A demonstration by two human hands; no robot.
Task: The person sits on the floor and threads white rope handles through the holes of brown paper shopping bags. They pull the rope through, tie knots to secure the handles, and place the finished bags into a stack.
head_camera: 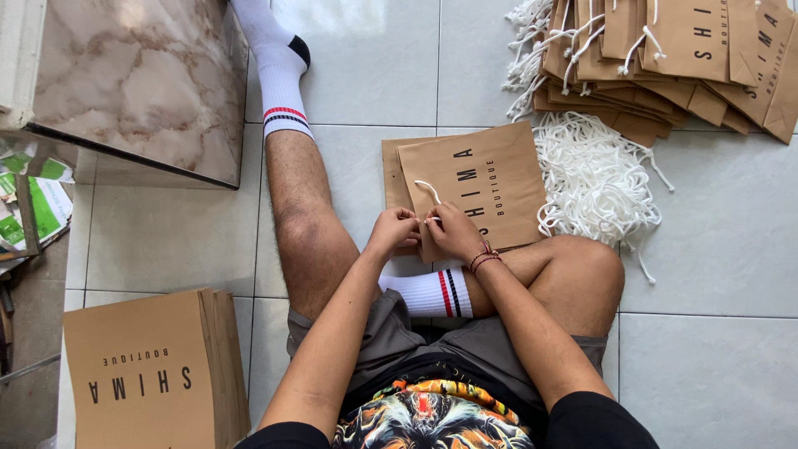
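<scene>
Both hands' grip [426, 223] pinching white cord [427, 192], brown bag [482, 179]

Setting: home floor used as a small packing station. Pale glazed floor tiles [723, 249] with grey grout cover the whole view. Marble-look slab [141, 79] at 10 o'clock, household kind. Flat kraft bags [154, 370] stacked at 7 o'clock; finished bags [665, 58] with cord handles piled at 1 o'clock; loose white cords [594, 179] at 2 o'clock. Person sits on the floor in socks [278, 71], no bench or shop fittings in use.
</scene>
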